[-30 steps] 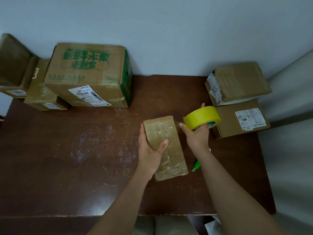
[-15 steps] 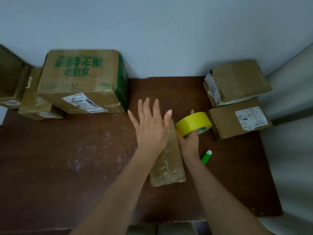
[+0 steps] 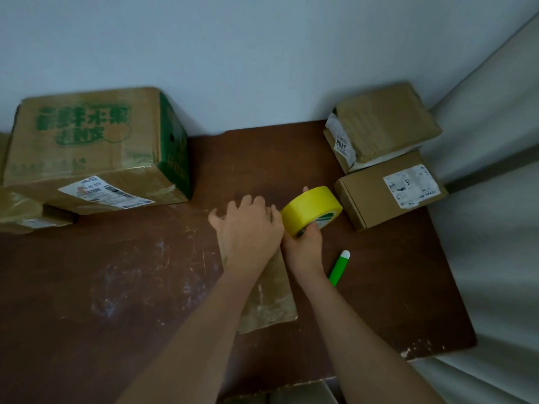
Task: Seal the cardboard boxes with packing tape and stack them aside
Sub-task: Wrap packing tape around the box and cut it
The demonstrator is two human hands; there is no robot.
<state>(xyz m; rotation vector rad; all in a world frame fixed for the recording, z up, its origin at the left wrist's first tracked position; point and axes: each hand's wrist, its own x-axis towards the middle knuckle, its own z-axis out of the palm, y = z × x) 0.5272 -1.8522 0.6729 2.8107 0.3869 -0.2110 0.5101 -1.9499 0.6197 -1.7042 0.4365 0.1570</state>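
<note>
Small tape-wrapped box flat on the brown table, near centre, long side running from 6 toward 12 o'clock. Left hand laid palm-down over the far end of that box, fingers curled over its far edge, thumb splayed toward 9 o'clock; whether gripping or only pressing cannot be told. Right hand just beside it at 3 o'clock, wrapped round the lower part of the yellow tape roll, the roll tilted and held at the box's far right corner. Green-and-white cutter lying on the table at 4 o'clock from the right hand, apart from it. Large fruit carton with green print and a shipping label at 10 o'clock, against the wall; a smaller box partly seen by its left side. Two brown boxes at 2 o'clock: a plain labelled box on the table, a taped box behind it, seemingly resting partly on top.
</note>
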